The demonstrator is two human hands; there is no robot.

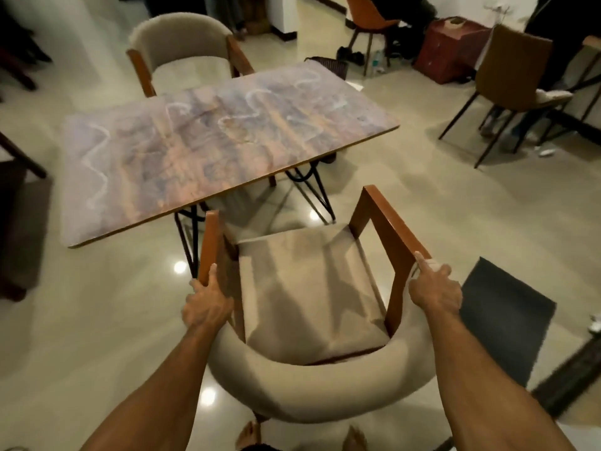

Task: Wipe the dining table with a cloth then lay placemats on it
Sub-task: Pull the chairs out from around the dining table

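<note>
The dining table [208, 151] has a brown and grey marbled top with white wavy streaks across it. In front of it, pulled back from the near edge, stands a beige armchair [309, 288] with orange-brown wooden arms. My left hand [206, 304] grips the chair's left arm near its back end. My right hand [434, 288] grips the right arm, forefinger stretched along the wood, with a small pale cloth [429, 263] pressed under it. No placemats are in view.
A second beige armchair [182, 50] stands at the table's far side. A dark mat [500, 314] lies on the glossy floor to my right. Brown chairs [514, 79], an orange chair [367, 14] and a red box [452, 50] stand at the back right. Dark furniture [16, 222] lines the left edge.
</note>
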